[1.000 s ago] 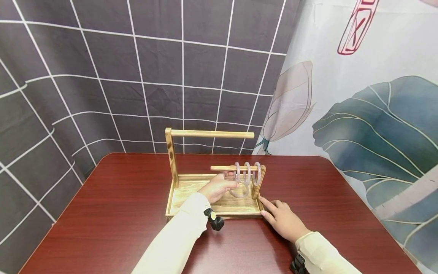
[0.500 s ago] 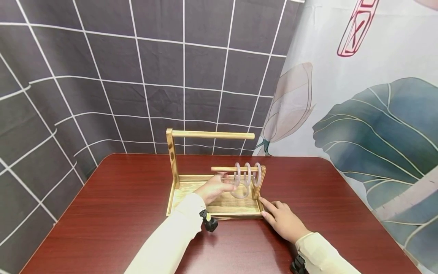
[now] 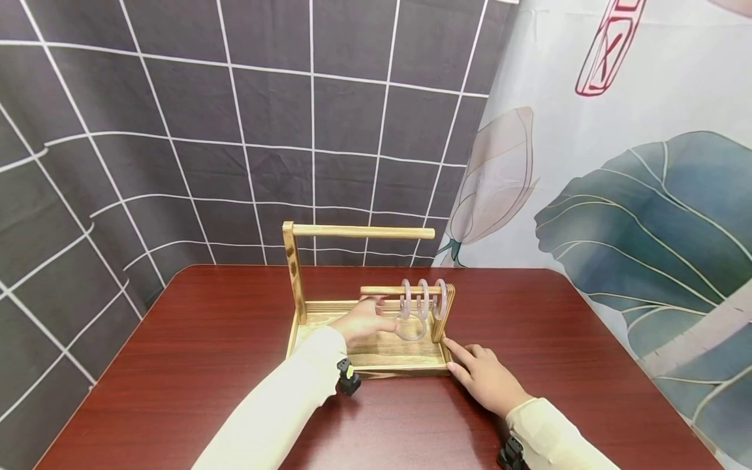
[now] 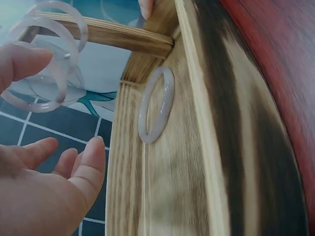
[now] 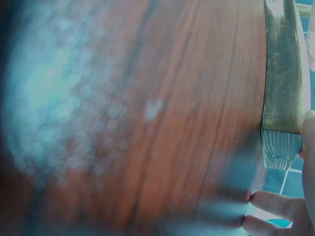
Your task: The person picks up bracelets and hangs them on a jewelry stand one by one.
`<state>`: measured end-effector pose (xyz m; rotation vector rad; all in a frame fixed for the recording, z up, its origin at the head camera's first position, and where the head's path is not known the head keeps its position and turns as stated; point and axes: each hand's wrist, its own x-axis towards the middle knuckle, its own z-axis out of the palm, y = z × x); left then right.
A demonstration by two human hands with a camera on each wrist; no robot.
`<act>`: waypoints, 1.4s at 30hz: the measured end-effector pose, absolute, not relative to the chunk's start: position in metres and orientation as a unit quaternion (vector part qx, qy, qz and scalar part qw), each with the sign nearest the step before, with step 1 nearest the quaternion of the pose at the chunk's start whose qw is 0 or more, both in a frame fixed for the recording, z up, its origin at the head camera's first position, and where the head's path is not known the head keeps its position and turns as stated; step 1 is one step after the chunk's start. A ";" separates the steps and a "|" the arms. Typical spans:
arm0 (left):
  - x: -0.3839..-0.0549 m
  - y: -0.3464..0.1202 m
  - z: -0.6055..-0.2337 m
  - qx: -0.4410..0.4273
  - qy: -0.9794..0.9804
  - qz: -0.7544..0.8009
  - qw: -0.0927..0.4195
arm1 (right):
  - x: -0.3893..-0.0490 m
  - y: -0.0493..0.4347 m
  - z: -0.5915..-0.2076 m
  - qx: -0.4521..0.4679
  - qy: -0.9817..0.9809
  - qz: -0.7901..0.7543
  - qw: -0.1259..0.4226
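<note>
Three pale lilac bangles hang on the lower rod [image 3: 378,290] of a wooden stand with a tray base [image 3: 382,359]. Another bangle [image 4: 170,93] lies inside the tray, near the rod's post [image 3: 444,313]. My left hand [image 3: 360,322] is over the tray just left of the hanging bangles, thumb and fingers spread apart and holding nothing. In the left wrist view a hanging bangle [image 4: 81,27] appears beyond the thumb. My right hand [image 3: 487,382] touches the tray's right end with extended fingers, its forefinger by the foot of the post.
An upper rod [image 3: 364,231] juts rightward from a tall post [image 3: 295,274] at the tray's left end, above and behind my left hand. The stand sits on a glossy red-brown table [image 3: 194,365]. Behind are a grey grid curtain [image 3: 264,117] and a lotus-print curtain [image 3: 634,209].
My left hand has drawn back a little to the left, its thumb and fingers moving away from the bangles. The bangles stay on the rod. The right hand keeps its place at the tray.
</note>
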<state>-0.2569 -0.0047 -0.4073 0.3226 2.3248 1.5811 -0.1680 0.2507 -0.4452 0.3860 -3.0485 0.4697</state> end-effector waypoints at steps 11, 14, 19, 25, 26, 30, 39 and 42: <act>-0.265 -0.008 -0.406 0.148 0.850 0.478 0.164 | -0.168 0.251 -0.446 0.123 -0.981 0.149 0.018; -0.267 -0.008 -0.406 0.155 0.856 0.464 0.167 | -0.168 0.252 -0.447 0.124 -0.981 0.148 0.020; -0.269 -0.010 -0.402 0.168 0.878 0.419 0.161 | -0.170 0.252 -0.448 0.130 -0.980 0.149 0.028; -0.275 -0.011 -0.398 0.188 0.908 0.339 0.159 | -0.170 0.251 -0.449 0.130 -0.980 0.148 0.032; -0.276 -0.011 -0.398 0.192 0.912 0.329 0.156 | -0.170 0.251 -0.449 0.129 -0.980 0.148 0.032; -0.280 -0.013 -0.400 0.215 0.917 0.308 0.133 | -0.170 0.252 -0.449 0.127 -0.981 0.146 0.031; -0.282 -0.010 -0.403 0.274 0.912 0.293 0.088 | -0.171 0.252 -0.451 0.126 -0.981 0.143 0.034; -0.283 -0.010 -0.405 0.290 0.915 0.271 0.073 | -0.171 0.252 -0.451 0.125 -0.981 0.144 0.032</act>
